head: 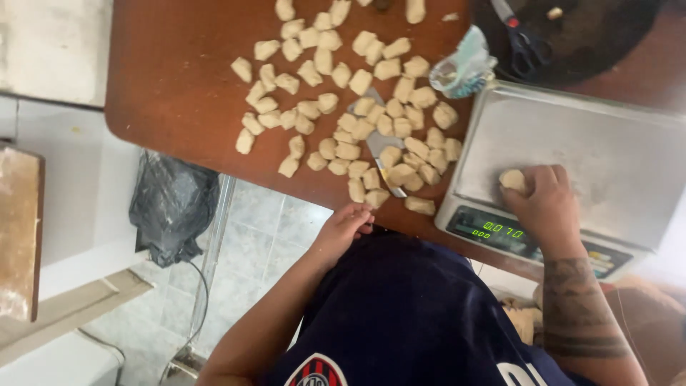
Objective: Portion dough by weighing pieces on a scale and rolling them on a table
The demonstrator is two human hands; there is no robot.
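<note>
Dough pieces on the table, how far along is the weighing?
Many cut dough pieces already lie on the brown table, around a scraper. In hand: the right hand presses one dough piece onto the scale, whose display is lit. The left hand rests at the table edge. Which pieces were weighed cannot be told.

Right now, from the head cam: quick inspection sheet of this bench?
Surface: reddish-brown wooden table, dough bits across its middle.
Job's things: pale round dough piece on the steel pan of the grey digital scale, display lit; scattered pile of cut beige dough chunks; metal scraper blade lying partly under the chunks.
Clutter: crumpled clear plastic wrap; black-handled scissors on a dark round tray.
Grippers: right hand on the dough piece; left hand at the table edge, holds nothing.
Cables: thin dark cord below the table.
Surroundings: black plastic bag, pale tiled floor.
</note>
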